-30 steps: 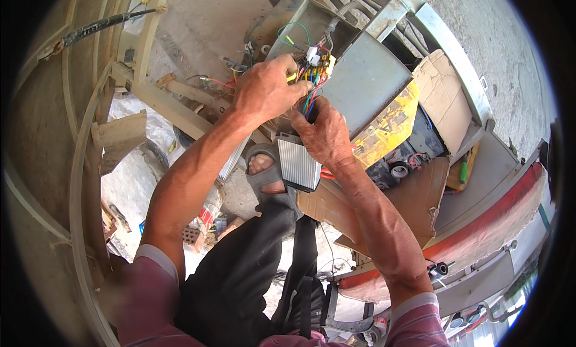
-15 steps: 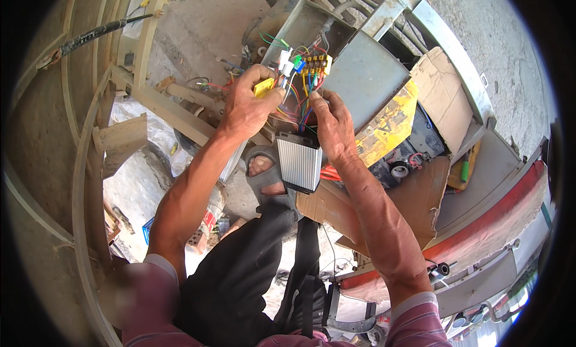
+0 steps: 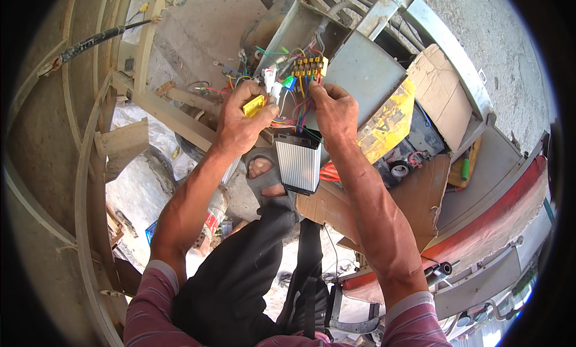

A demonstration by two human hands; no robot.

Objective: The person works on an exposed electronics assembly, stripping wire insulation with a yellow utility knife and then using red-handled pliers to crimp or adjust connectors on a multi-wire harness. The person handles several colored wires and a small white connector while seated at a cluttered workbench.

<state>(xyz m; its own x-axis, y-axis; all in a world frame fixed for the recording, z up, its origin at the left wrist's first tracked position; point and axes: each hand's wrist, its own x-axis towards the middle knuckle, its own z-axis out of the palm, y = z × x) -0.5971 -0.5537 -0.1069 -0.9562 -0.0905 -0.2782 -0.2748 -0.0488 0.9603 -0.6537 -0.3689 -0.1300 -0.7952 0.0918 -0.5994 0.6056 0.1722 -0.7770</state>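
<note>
My left hand (image 3: 243, 119) is closed round a flat yellow plastic piece (image 3: 254, 105) and a bunch of thin wires. White plug connectors (image 3: 270, 78) stick up by its fingertips, beside a green connector (image 3: 289, 82) and a blue one. Just right of these sits a terminal block (image 3: 309, 66) with yellow and dark segments and coloured wires. Thumb and fingers of my right hand (image 3: 335, 113) pinch together at the wires below the block; the exact wire is hidden. Coloured wires run down to a finned silver controller box (image 3: 298, 164), close to my sandalled foot.
An open grey metal box (image 3: 363, 77) lies behind the terminal block, with a worn yellow panel (image 3: 390, 116) along its side. Cardboard pieces (image 3: 444, 86) lie to the right. A beige metal frame (image 3: 174, 116) stands at left, and more loose wires hang near it.
My left hand has shifted slightly left and down with the connectors. My right hand has moved up toward the terminal block, its fingers now close under it.
</note>
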